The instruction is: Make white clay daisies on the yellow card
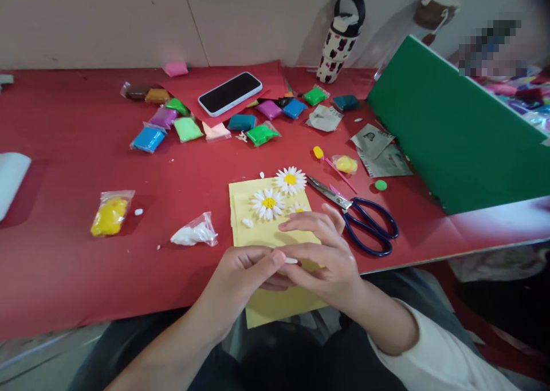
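Note:
A small white clay piece [291, 260] is pinched between my left hand [247, 268] and my right hand [324, 259], which meet above the lower part of the yellow paper [275, 308]. My right hand's other fingers are partly spread. On the paper's upper part lie white daisies with yellow centres [268, 204], one of them partly behind my right fingers. A loose white lump [247, 222] rests beside them. Scissors with dark blue handles [344, 204] lie right of the paper, and a bag of white clay [195, 230] is to its left.
A bag of yellow clay [109, 214] lies at left on the red table [60, 179]. Colourful clay packets [188, 129] and a phone [231, 93] are further back. A patterned bottle [339, 44] stands behind; a green board [455, 133] leans at right.

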`<state>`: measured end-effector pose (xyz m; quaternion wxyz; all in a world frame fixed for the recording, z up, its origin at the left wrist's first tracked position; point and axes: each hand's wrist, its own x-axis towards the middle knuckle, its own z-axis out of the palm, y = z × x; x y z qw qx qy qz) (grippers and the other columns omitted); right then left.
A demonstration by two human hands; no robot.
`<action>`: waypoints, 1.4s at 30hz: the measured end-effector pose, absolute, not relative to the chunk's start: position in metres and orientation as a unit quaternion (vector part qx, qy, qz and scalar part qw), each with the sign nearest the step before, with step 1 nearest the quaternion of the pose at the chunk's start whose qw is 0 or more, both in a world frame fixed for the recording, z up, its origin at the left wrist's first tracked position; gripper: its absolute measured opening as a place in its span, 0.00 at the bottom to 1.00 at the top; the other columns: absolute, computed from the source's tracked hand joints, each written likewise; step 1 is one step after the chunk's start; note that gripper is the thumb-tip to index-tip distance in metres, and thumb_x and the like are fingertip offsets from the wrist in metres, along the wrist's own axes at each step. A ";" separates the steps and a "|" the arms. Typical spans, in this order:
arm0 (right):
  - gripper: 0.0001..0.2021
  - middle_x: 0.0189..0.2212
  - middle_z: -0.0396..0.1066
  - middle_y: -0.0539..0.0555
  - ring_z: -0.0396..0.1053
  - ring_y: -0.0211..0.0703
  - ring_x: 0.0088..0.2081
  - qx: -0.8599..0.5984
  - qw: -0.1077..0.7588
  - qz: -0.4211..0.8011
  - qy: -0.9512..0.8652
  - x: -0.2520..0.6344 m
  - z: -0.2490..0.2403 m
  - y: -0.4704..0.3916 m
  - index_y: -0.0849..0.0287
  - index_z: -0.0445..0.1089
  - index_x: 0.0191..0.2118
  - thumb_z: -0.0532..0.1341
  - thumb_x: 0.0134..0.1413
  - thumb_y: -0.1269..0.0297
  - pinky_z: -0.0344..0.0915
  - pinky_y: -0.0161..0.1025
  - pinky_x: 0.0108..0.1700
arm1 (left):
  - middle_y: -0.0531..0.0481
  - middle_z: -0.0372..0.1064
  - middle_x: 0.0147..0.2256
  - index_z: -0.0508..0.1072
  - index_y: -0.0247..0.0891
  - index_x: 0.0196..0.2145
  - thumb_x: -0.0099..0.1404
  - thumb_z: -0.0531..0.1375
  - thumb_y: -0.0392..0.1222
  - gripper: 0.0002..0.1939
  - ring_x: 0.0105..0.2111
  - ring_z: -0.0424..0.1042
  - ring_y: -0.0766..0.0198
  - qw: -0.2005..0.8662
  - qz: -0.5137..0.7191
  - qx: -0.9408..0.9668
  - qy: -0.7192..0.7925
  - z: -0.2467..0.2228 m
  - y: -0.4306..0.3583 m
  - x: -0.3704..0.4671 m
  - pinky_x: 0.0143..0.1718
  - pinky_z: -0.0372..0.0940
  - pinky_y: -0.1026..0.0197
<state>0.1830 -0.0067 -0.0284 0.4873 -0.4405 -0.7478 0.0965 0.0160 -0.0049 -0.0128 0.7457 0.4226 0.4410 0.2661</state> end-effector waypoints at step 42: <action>0.03 0.40 0.74 0.51 0.72 0.46 0.45 -0.430 0.494 0.111 -0.747 0.196 -0.024 -0.008 0.51 0.76 0.32 0.65 0.55 0.61 0.52 0.55 0.59 | 0.52 0.80 0.35 0.78 0.42 0.37 0.63 0.64 0.42 0.06 0.31 0.80 0.65 0.270 0.402 0.770 0.416 -0.005 -0.003 0.005 0.34 0.74 0.70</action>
